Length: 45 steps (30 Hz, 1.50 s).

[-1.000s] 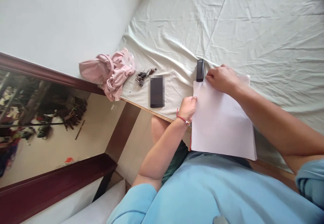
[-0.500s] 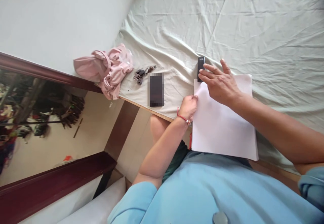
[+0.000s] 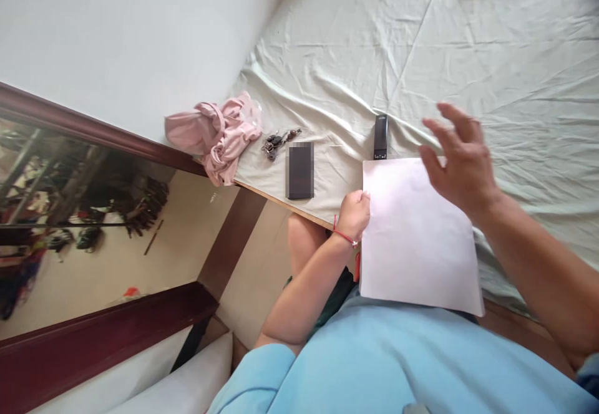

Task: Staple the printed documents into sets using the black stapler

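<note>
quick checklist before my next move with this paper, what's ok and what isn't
1. Left hand gripping the white paper at its left edge: ok
2. Right hand holding nothing: ok, fingers spread above the paper's upper right
3. Black stapler-like tool close by: ok, at the paper's top edge near the left corner
4. Paper fully supported by the cloth-covered surface: not ok, its near end sticks out past the edge towards the lap
5. Keys and dark flat object clear of the paper: ok, both lie off to its left
6. All layers lined up underneath: cannot tell, only the top face shows well
</note>
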Each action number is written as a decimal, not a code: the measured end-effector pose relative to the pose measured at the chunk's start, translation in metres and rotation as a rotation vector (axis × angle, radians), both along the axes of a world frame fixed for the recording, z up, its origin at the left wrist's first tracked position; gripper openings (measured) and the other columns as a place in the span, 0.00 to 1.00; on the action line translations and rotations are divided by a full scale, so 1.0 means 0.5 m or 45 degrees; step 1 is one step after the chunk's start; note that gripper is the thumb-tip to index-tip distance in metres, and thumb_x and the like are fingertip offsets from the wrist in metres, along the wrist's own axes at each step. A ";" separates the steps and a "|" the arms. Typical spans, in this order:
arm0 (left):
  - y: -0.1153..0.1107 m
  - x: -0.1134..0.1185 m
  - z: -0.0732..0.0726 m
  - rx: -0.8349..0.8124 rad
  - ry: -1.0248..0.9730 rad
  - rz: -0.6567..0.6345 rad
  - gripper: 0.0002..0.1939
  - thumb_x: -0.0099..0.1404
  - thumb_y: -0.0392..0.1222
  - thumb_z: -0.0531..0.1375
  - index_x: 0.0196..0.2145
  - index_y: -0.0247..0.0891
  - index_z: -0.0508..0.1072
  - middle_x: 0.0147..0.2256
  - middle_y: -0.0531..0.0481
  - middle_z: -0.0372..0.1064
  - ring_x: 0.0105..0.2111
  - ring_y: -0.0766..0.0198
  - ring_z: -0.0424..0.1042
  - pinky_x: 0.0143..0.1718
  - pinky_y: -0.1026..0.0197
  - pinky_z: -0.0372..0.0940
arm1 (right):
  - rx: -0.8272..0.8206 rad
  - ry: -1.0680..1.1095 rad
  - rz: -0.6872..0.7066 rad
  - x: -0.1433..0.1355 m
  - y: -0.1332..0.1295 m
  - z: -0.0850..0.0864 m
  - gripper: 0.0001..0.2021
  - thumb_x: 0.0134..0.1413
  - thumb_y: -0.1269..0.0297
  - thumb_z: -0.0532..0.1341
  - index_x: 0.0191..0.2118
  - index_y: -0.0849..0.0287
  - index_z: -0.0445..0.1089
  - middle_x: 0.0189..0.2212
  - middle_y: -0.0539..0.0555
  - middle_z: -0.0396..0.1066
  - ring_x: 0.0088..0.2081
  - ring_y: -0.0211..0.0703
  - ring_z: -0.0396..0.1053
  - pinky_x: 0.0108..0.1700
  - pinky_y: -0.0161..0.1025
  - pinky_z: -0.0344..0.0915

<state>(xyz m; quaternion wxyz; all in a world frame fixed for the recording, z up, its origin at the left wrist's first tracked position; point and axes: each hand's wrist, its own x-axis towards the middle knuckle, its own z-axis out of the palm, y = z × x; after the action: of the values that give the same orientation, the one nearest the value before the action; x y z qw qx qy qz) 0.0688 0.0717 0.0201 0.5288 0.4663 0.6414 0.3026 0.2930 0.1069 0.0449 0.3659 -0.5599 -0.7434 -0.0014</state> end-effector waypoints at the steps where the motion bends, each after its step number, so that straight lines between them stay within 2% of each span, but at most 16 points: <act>1: -0.013 -0.008 -0.001 0.025 0.020 -0.018 0.22 0.75 0.41 0.56 0.22 0.40 0.57 0.22 0.58 0.51 0.25 0.69 0.51 0.28 0.62 0.47 | 0.079 0.034 -0.042 0.015 -0.018 0.001 0.23 0.69 0.61 0.60 0.67 0.57 0.68 0.68 0.66 0.65 0.69 0.60 0.64 0.67 0.62 0.66; 3: -0.042 -0.022 -0.006 0.066 0.020 -0.006 0.21 0.77 0.44 0.53 0.24 0.40 0.57 0.23 0.58 0.51 0.25 0.68 0.51 0.29 0.62 0.48 | 0.134 0.136 -0.129 0.042 -0.054 -0.008 0.24 0.69 0.60 0.60 0.67 0.56 0.67 0.65 0.66 0.67 0.67 0.59 0.66 0.64 0.62 0.70; 6: -0.084 -0.033 -0.013 0.172 0.065 0.034 0.23 0.78 0.53 0.54 0.26 0.41 0.57 0.23 0.58 0.52 0.26 0.67 0.52 0.30 0.62 0.50 | 0.035 0.368 -0.197 0.065 -0.102 -0.043 0.23 0.68 0.58 0.60 0.65 0.56 0.69 0.63 0.67 0.67 0.59 0.55 0.74 0.52 0.55 0.78; 9: -0.114 -0.035 -0.010 0.269 0.077 0.023 0.25 0.77 0.61 0.53 0.28 0.41 0.60 0.24 0.58 0.55 0.27 0.67 0.54 0.31 0.62 0.52 | -0.209 0.642 -0.300 0.070 -0.139 -0.077 0.27 0.68 0.50 0.61 0.67 0.57 0.68 0.59 0.66 0.72 0.54 0.54 0.77 0.53 0.56 0.77; 11: -0.124 -0.036 -0.003 0.333 0.044 0.017 0.27 0.76 0.66 0.52 0.30 0.41 0.62 0.25 0.57 0.56 0.27 0.66 0.55 0.31 0.62 0.54 | -0.404 0.834 -0.332 0.066 -0.155 -0.083 0.31 0.66 0.44 0.63 0.68 0.55 0.68 0.53 0.62 0.78 0.47 0.51 0.79 0.52 0.54 0.77; 14: -0.121 -0.044 0.007 0.422 -0.001 0.061 0.30 0.73 0.71 0.53 0.29 0.41 0.62 0.25 0.56 0.57 0.27 0.66 0.55 0.31 0.62 0.55 | -0.628 1.220 -0.179 0.053 -0.165 -0.066 0.32 0.62 0.40 0.66 0.65 0.51 0.72 0.43 0.56 0.81 0.36 0.44 0.78 0.42 0.45 0.78; 17: -0.102 -0.057 0.009 0.471 -0.052 0.147 0.31 0.71 0.72 0.56 0.29 0.40 0.64 0.27 0.56 0.58 0.29 0.66 0.57 0.33 0.62 0.58 | -0.838 1.626 0.053 0.037 -0.163 -0.044 0.25 0.54 0.44 0.74 0.55 0.50 0.81 0.41 0.54 0.81 0.34 0.43 0.78 0.38 0.41 0.79; 20: -0.085 -0.066 0.003 0.439 -0.140 0.207 0.31 0.69 0.72 0.59 0.31 0.39 0.67 0.29 0.55 0.62 0.31 0.66 0.61 0.37 0.62 0.63 | -0.984 1.789 0.051 0.022 -0.156 -0.044 0.21 0.44 0.49 0.80 0.43 0.53 0.85 0.33 0.53 0.81 0.30 0.41 0.77 0.32 0.36 0.78; 23: -0.089 -0.068 -0.001 0.384 -0.253 0.214 0.28 0.68 0.71 0.61 0.35 0.39 0.69 0.31 0.53 0.67 0.34 0.64 0.68 0.40 0.62 0.67 | -0.880 1.856 -0.044 0.016 -0.149 -0.062 0.19 0.41 0.50 0.81 0.38 0.53 0.85 0.30 0.51 0.80 0.27 0.36 0.75 0.30 0.30 0.75; 26: -0.110 -0.071 0.003 0.283 -0.330 0.056 0.27 0.71 0.68 0.60 0.46 0.39 0.72 0.36 0.50 0.74 0.37 0.61 0.73 0.43 0.59 0.71 | -0.654 1.905 -0.126 0.021 -0.144 -0.082 0.19 0.40 0.50 0.82 0.38 0.52 0.86 0.30 0.50 0.81 0.27 0.34 0.74 0.31 0.29 0.75; 29: -0.132 -0.078 0.015 0.215 -0.176 -0.180 0.28 0.71 0.67 0.60 0.46 0.36 0.76 0.38 0.45 0.78 0.40 0.57 0.76 0.46 0.56 0.71 | -0.493 1.936 -0.198 0.030 -0.140 -0.093 0.18 0.40 0.51 0.82 0.39 0.51 0.86 0.33 0.50 0.82 0.28 0.37 0.76 0.34 0.35 0.79; 31: -0.140 -0.081 0.020 0.193 -0.043 -0.270 0.28 0.71 0.66 0.60 0.45 0.35 0.78 0.42 0.42 0.81 0.44 0.52 0.78 0.49 0.55 0.71 | -0.436 1.940 -0.212 0.033 -0.137 -0.098 0.18 0.41 0.52 0.81 0.39 0.51 0.86 0.35 0.50 0.83 0.28 0.39 0.77 0.37 0.39 0.81; 34: -0.143 -0.079 0.020 0.191 0.056 -0.283 0.28 0.72 0.63 0.59 0.48 0.34 0.80 0.44 0.40 0.83 0.46 0.49 0.79 0.49 0.54 0.72 | -0.396 1.945 -0.216 0.034 -0.134 -0.101 0.17 0.41 0.53 0.81 0.38 0.51 0.86 0.35 0.49 0.83 0.29 0.39 0.77 0.40 0.42 0.82; 37: -0.143 -0.076 0.012 0.241 0.084 -0.270 0.27 0.74 0.62 0.58 0.49 0.33 0.80 0.41 0.41 0.83 0.44 0.51 0.79 0.47 0.55 0.72 | -0.388 1.972 -0.233 0.034 -0.133 -0.103 0.17 0.41 0.53 0.82 0.38 0.52 0.85 0.36 0.50 0.83 0.31 0.41 0.78 0.43 0.44 0.82; 42: -0.144 -0.084 0.006 0.254 0.175 -0.279 0.27 0.72 0.63 0.59 0.38 0.34 0.80 0.32 0.45 0.80 0.35 0.56 0.76 0.39 0.58 0.70 | -0.416 2.021 -0.261 0.038 -0.135 -0.101 0.18 0.39 0.54 0.82 0.39 0.52 0.85 0.37 0.51 0.83 0.33 0.45 0.80 0.43 0.46 0.82; 45: -0.149 -0.088 0.009 0.162 0.097 -0.297 0.25 0.71 0.63 0.61 0.40 0.34 0.81 0.37 0.43 0.82 0.38 0.53 0.78 0.42 0.55 0.72 | -0.439 2.017 -0.279 0.037 -0.137 -0.097 0.18 0.38 0.54 0.82 0.38 0.51 0.85 0.36 0.51 0.83 0.34 0.45 0.80 0.43 0.46 0.82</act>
<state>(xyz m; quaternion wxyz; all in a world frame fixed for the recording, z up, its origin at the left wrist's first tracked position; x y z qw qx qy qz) 0.0248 -0.0028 0.0245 0.5051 0.5813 0.5820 0.2613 0.3115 0.0383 -0.0036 0.6892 -0.5127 -0.1954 0.4732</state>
